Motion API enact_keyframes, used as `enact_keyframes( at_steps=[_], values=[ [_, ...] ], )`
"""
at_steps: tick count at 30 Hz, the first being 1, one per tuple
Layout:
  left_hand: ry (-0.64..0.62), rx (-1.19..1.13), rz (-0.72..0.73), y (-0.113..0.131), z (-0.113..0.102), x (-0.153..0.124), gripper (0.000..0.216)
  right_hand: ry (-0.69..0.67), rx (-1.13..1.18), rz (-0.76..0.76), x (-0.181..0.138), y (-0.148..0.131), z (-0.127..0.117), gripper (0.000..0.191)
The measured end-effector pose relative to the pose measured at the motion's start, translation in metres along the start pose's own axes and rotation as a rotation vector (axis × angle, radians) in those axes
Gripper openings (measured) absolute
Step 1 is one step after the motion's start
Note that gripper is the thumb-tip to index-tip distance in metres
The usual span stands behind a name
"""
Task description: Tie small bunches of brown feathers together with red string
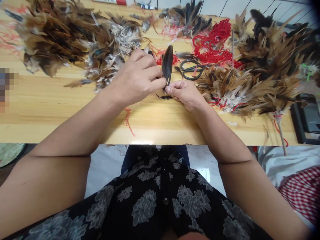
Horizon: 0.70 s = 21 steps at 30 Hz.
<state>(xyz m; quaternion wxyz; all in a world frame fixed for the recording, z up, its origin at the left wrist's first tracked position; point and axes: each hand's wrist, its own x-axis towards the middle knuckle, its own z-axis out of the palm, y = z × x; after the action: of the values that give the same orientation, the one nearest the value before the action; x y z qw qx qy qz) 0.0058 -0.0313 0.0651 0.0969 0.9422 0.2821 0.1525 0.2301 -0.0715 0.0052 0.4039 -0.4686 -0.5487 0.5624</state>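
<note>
Over the middle of the table, my left hand [143,75] and my right hand [183,93] meet at the base of a dark feather [167,61]. The feather points up and away from me. My right thumb and forefinger pinch its quill end. Closed left fingers grip it just above, on its left side. Below the fingertips a small dark feather scrap [163,97] lies on the wood. Black-handled scissors [192,70] rest just beyond my right hand. Red string [215,43] is heaped behind them.
Brown feather bundles [60,33] cover the table's left side. More feathers [267,56] are piled on the right, beside a stick [281,133] that overhangs the front edge. A black tray [306,116] stands at the far right. A loose red thread [128,121] lies near the front.
</note>
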Motion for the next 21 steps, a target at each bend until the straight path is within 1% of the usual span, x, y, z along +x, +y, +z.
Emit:
enact_keyframes(
  at_steps=[5, 7, 8, 10, 11, 12, 13, 14, 15, 17, 18, 19, 21],
  values=[
    [0.024, -0.036, 0.009, 0.0, 0.01, 0.002, 0.057, -0.055, -0.002, -0.046, 0.002, 0.008, -0.002, 0.07],
    [0.096, -0.016, 0.028, -0.004, 0.015, 0.0, 0.054, -0.07, 0.007, -0.068, 0.003, 0.011, 0.0, 0.071],
    [0.175, 0.008, 0.034, -0.008, 0.017, -0.002, 0.051, -0.075, 0.009, -0.074, 0.004, 0.012, 0.001, 0.071],
    [0.416, 0.059, 0.006, -0.015, 0.019, -0.007, 0.043, -0.071, 0.002, -0.081, 0.004, 0.012, 0.003, 0.071],
    [0.533, 0.057, -0.036, -0.019, 0.02, -0.01, 0.038, -0.062, -0.006, -0.087, 0.004, 0.013, 0.004, 0.071],
    [0.617, 0.022, -0.096, -0.023, 0.021, -0.014, 0.033, -0.048, -0.015, -0.097, 0.005, 0.013, 0.005, 0.071],
    [0.635, -0.055, -0.168, -0.026, 0.022, -0.016, 0.03, -0.031, -0.024, -0.109, 0.005, 0.013, 0.005, 0.07],
    [0.598, -0.17, -0.24, -0.028, 0.025, -0.018, 0.031, -0.01, -0.032, -0.125, 0.005, 0.013, 0.005, 0.069],
    [0.52, -0.315, -0.301, -0.029, 0.028, -0.019, 0.035, 0.014, -0.042, -0.14, 0.005, 0.014, 0.004, 0.066],
    [0.363, -0.63, -0.381, -0.026, 0.038, -0.017, 0.044, 0.06, -0.081, -0.157, 0.005, 0.013, 0.004, 0.058],
    [0.329, -0.763, -0.407, -0.023, 0.043, -0.015, 0.047, 0.086, -0.116, -0.159, 0.005, 0.012, 0.004, 0.052],
    [0.326, -0.862, -0.429, -0.02, 0.048, -0.013, 0.048, 0.118, -0.163, -0.16, 0.005, 0.01, 0.005, 0.046],
    [0.368, -0.966, -0.456, -0.013, 0.056, -0.008, 0.045, 0.187, -0.286, -0.153, 0.005, 0.006, 0.008, 0.04]
  ],
)
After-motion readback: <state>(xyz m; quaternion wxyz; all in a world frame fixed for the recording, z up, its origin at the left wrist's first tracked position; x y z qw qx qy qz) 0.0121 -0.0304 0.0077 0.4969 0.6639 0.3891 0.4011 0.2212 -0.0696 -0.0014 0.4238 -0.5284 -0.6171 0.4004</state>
